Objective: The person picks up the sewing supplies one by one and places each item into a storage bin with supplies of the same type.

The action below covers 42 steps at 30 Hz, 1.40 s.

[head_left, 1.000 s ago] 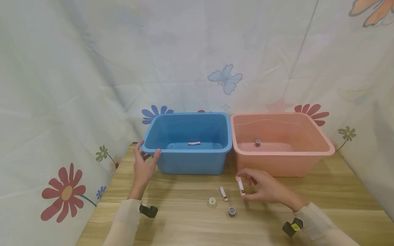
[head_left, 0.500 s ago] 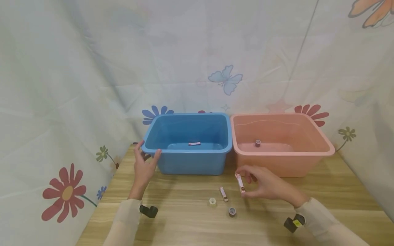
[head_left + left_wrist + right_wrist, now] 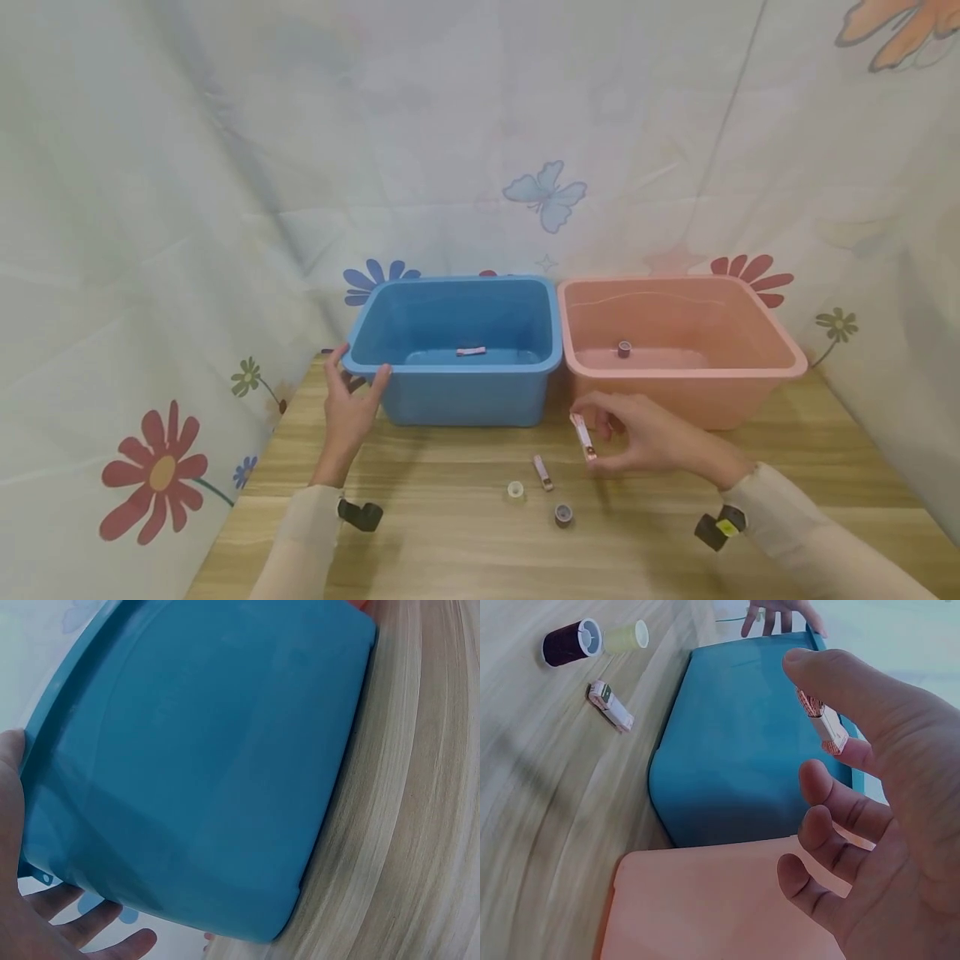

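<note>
My right hand [image 3: 637, 433] pinches a skein of embroidery thread [image 3: 583, 437] between thumb and index finger, in front of the pink bin [image 3: 682, 374]. The skein has a white paper band and reddish thread ends in the right wrist view. With thumb and fingers, my left hand [image 3: 351, 421] holds the front left corner of the blue bin [image 3: 465, 396]. On the table lie another skein [image 3: 543, 472], a pale yellow thread spool [image 3: 515, 490] and a dark thread spool [image 3: 563, 515]. Inside the blue bin is a banded skein [image 3: 471, 351]; a dark spool [image 3: 624, 349] stands in the pink one.
Both bins stand side by side at the back of the wooden table [image 3: 450, 542], rims close together. A printed cloth [image 3: 420, 150] with flowers and butterflies hangs behind and at the sides.
My right hand has risen slightly toward the bins, still pinching the skein. The left hand keeps its place on the blue bin. The things on the table have stayed put.
</note>
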### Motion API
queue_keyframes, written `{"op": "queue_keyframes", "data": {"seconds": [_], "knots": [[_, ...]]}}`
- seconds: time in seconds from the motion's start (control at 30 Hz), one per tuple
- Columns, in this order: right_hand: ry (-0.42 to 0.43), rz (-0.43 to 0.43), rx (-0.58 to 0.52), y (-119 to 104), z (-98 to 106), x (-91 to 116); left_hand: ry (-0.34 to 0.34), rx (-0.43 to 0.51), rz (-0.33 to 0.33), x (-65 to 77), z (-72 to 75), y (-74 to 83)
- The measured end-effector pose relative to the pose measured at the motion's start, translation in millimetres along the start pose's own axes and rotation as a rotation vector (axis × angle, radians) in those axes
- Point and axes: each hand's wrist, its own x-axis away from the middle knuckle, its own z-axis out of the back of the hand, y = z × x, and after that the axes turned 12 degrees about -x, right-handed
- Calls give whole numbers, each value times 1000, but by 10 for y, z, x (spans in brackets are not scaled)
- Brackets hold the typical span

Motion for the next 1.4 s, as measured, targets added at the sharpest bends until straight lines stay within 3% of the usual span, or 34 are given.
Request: {"op": "queue_keyframes", "data": {"seconds": [0.6, 1.07, 1.4], "knots": [[-25, -9, -2, -60, 53, -57, -3, -7, 3, 5, 14, -28], [-21, 51, 9, -111, 172, -96, 4, -1, -8, -23, -29, -32], [-53, 25, -29, -183, 255, -147, 9, 7, -12, -15, -20, -53]]}}
